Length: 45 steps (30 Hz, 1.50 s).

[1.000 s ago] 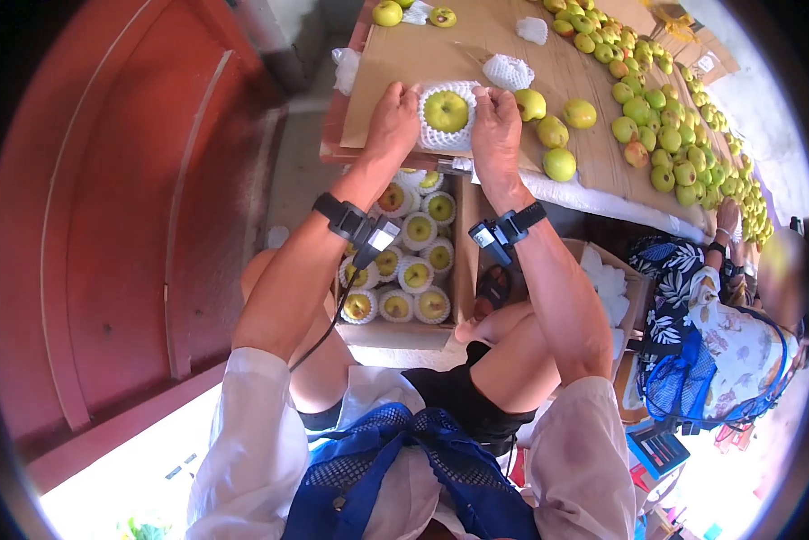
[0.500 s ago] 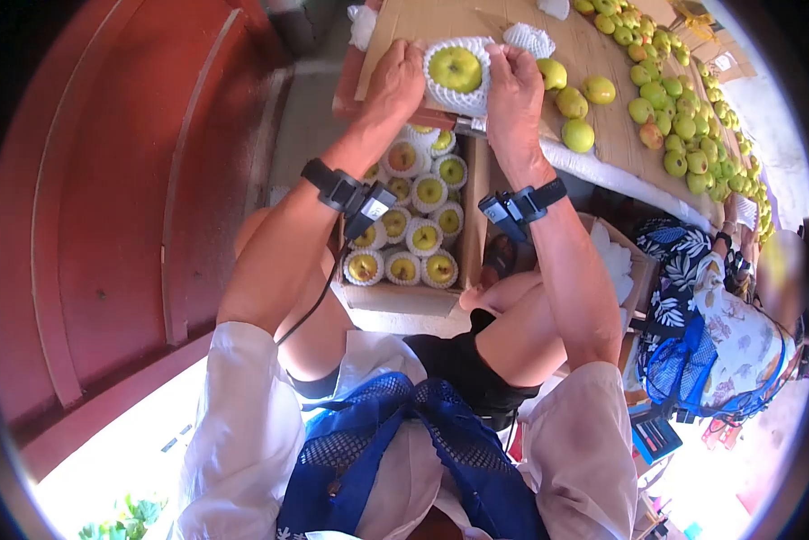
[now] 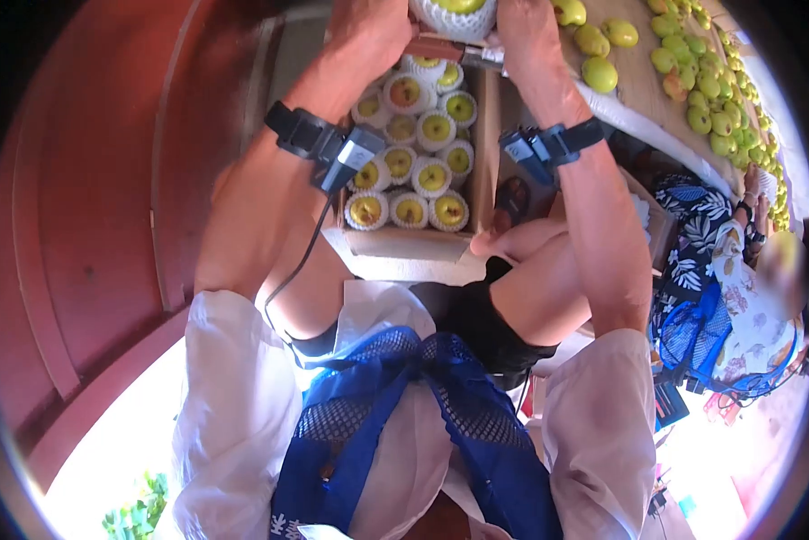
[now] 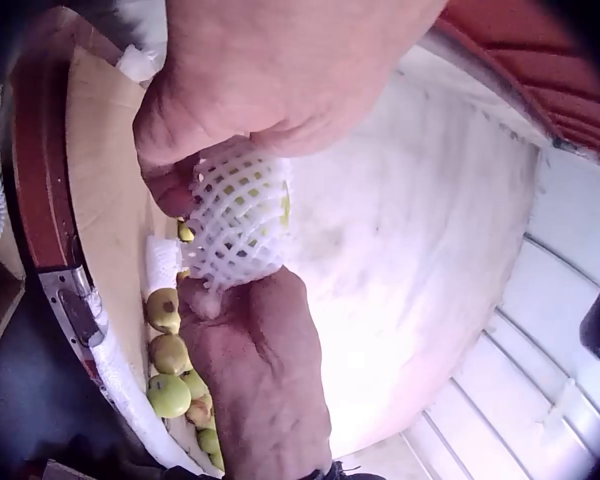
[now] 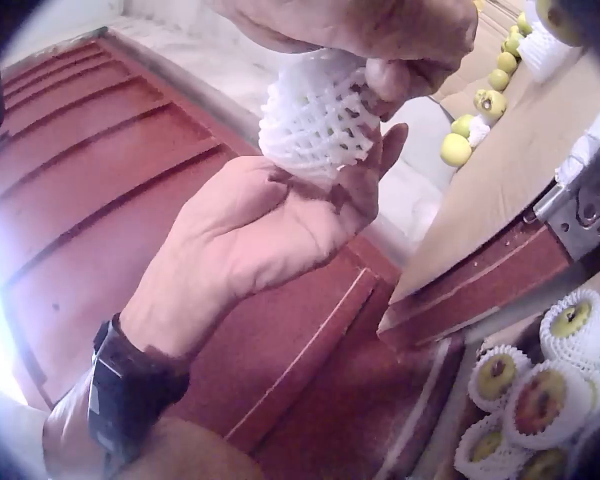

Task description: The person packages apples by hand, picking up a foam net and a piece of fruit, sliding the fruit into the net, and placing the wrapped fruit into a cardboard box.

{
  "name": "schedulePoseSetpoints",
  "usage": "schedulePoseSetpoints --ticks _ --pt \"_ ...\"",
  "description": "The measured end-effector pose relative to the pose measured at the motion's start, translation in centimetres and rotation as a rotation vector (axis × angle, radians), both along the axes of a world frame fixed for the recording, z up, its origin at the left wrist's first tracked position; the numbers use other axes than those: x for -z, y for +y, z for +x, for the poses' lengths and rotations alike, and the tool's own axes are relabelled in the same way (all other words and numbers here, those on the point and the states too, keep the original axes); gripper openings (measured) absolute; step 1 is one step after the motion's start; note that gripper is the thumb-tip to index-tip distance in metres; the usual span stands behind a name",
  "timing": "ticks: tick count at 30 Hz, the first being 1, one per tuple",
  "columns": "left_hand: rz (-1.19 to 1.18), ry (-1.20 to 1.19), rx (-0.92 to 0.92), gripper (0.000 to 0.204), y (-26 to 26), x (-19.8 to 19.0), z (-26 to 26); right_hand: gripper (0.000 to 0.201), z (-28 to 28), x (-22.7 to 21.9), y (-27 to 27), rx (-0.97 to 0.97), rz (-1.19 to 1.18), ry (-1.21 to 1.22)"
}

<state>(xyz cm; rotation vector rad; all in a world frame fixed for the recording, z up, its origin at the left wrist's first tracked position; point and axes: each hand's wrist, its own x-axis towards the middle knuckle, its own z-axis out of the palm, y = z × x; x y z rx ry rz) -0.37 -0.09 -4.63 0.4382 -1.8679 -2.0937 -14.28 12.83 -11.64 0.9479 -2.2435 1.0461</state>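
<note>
A green fruit in a white foam net is at the top edge of the head view, between the two hands. The left hand grips its left side, and the right hand grips the opposite side. In the left wrist view the net covers most of the fruit, with fingers and thumbs on both sides of it. The right wrist view shows the netted fruit held between the left hand below and the right hand above.
Below the hands stands a cardboard box of netted fruits. Loose green fruits lie on the cardboard-covered table at right. A red panel stands at left; another person is at far right.
Both hands and the netted fruit have moved up to the top edge of the head view. The box and table also sit higher in that view. Both hands keep their hold.
</note>
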Motion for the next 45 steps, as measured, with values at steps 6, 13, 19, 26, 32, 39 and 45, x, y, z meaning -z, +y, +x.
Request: schedulePoseSetpoints --ticks 6,13,19,26,32,39,45 --pt "-1.070 -0.037 -0.055 0.037 -1.6 1.8 0.5 0.019 0.2 -2.0 0.4 -0.067 0.159 0.140" --pt "0.390 0.181 0.135 0.045 -1.4 1.2 0.3 0.023 3.3 -7.5 1.9 -0.234 0.017 -0.022" --pt "0.260 0.221 0.189 0.045 -0.9 0.5 2.1 0.045 7.6 -13.1 3.9 -0.418 0.176 -0.579" --pt "0.168 0.064 0.224 0.037 -2.0 2.9 3.1 0.073 8.9 -8.7 2.8 -0.483 0.192 -0.273" --pt "0.119 0.007 0.180 0.033 -1.1 3.3 4.8 0.068 10.1 -7.2 2.7 -0.438 0.283 -0.298" --pt "-0.104 -0.251 0.247 0.051 -3.0 3.8 6.5 0.061 12.9 -6.0 2.8 -0.423 0.356 -0.517" --pt "-0.219 -0.159 0.020 0.065 -6.2 3.4 8.6 0.070 13.1 5.1 3.6 -0.346 0.722 -0.406"
